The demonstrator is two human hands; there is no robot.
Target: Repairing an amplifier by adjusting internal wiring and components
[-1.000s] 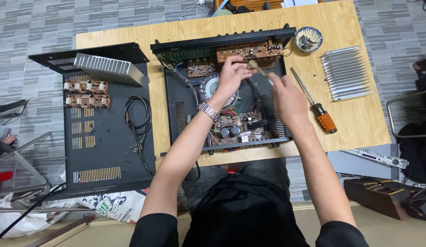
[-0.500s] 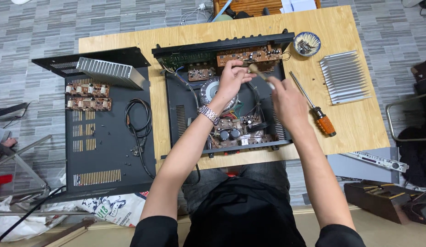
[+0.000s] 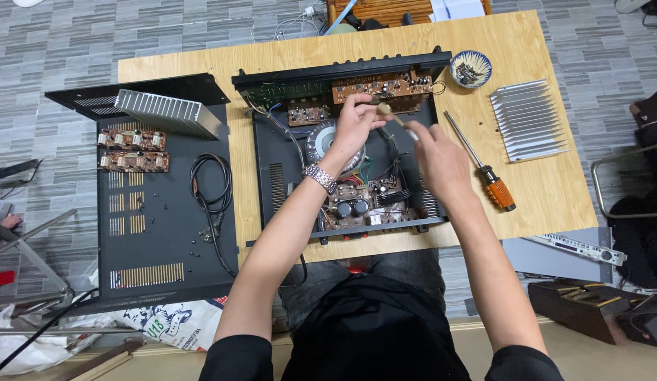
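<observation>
An opened black amplifier chassis (image 3: pixel 272 176) lies on the wooden table (image 3: pixel 554 190), with brown circuit boards (image 3: pixel 381 88) along its back and a round silver transformer (image 3: pixel 320 141) inside. My left hand (image 3: pixel 353 125), a metal watch (image 3: pixel 320 178) on its wrist, hovers over the transformer and pinches the beige end of a thin tool (image 3: pixel 386 111). My right hand (image 3: pixel 435 154) grips the other end of that tool just right of the left hand. Both hands are above the chassis interior, near the back boards.
An orange-handled screwdriver (image 3: pixel 484 169), a finned heatsink (image 3: pixel 529 128) and a small bowl of screws (image 3: pixel 471 69) lie right of the chassis. The removed black cover (image 3: pixel 166 261) to the left carries a second heatsink (image 3: pixel 167 113), two small boards (image 3: pixel 133 149) and a coiled cable (image 3: pixel 212 185).
Both hands stay together over the chassis and have shifted slightly toward the back boards. The thin tool stays between them.
</observation>
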